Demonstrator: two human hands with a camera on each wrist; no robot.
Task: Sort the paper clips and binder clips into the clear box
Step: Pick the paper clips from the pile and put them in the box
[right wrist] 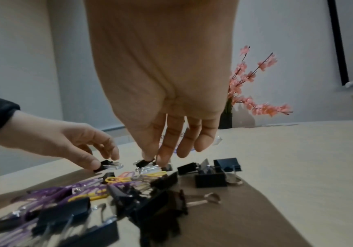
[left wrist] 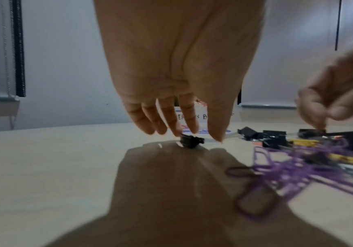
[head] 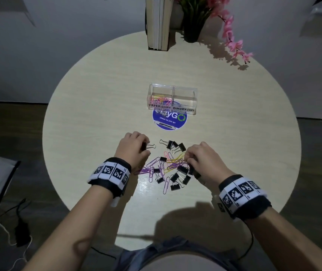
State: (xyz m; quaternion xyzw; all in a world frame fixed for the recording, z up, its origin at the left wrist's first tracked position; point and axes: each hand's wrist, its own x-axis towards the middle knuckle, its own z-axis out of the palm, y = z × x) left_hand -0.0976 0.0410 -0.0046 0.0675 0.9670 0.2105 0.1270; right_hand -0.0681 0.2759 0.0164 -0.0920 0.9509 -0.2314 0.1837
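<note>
Down on the round table [head: 89, 106] both hands are in the clip pile. The left hand [head: 132, 146] pinches a small black binder clip [head: 148, 147] between thumb and fingertips at the pile's far left edge; from the left wrist the clip [left wrist: 191, 141] sits on the wood under the fingertips [left wrist: 189, 128], its wire loops mostly blocked by the hand. The right hand [head: 202, 160] reaches in from the other side, fingers bent down. From overhead I cannot make out what it has; the right wrist view shows thumb and forefinger closed on another binder clip [right wrist: 145, 163], though blur smears its outline.

Between the hands lies the mixed heap: purple, yellow and pink paper clips [head: 156, 167] tangled with more black binder clips [head: 177, 179], overlapping so much that a count is hopeless. Close to both wrist cameras they turn to streaks.

Further back stands the clear box [head: 172, 90], two compartments labelled in marker. The left one holds a few coloured paper clips [head: 159, 98]; the right looks bare, though glare on the plastic makes that hard to be sure of. The box half covers a blue round sticker [head: 169, 122]. Books [head: 159, 22] and a pink flower vase [head: 192, 26] at the far rim are cut off by the frame.
</note>
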